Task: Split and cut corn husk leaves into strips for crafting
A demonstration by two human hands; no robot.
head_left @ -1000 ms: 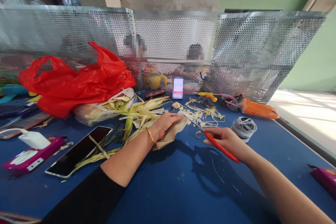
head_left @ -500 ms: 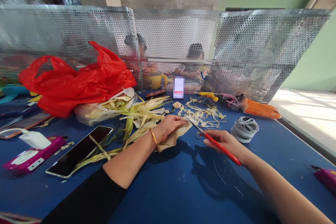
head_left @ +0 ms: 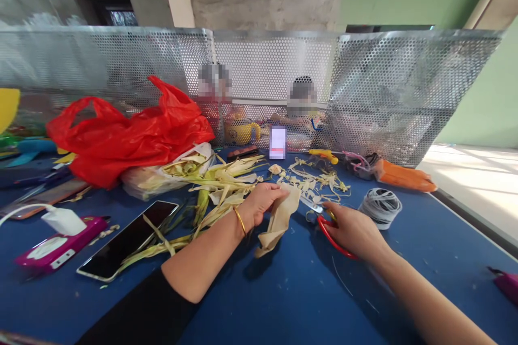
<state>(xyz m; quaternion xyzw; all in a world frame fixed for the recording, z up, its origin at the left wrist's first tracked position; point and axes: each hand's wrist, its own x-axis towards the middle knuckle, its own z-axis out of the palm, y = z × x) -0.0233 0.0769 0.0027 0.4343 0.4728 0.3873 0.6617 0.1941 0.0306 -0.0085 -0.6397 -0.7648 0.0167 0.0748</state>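
Pinched in the fingers of my left hand (head_left: 261,202) is a pale tan corn husk (head_left: 279,225), hanging down over the blue table (head_left: 283,302). My right hand (head_left: 354,229) grips red-handled scissors (head_left: 324,221) by the loops. Their metal blades point up and left, close to the husk's right edge; I cannot tell whether they touch it. Behind the hands lie thin husk trimmings (head_left: 319,178). More husks (head_left: 226,175) are heaped on the left, partly spilling from a clear plastic bag (head_left: 141,180). To the right of the scissors sits a ball of grey yarn (head_left: 381,208).
A dark phone (head_left: 129,240) and a magenta power strip (head_left: 60,242) lie at left, below a red plastic bag (head_left: 133,135). A perforated metal screen (head_left: 271,59) closes the back; two people sit behind it. An orange packet (head_left: 404,174) and yellow tool (head_left: 324,155) lie back right.
The scissors have drawn back right from the husk and turned in my right hand. My left hand has turned the husk so more of it hangs toward me. The view has tilted up slightly.
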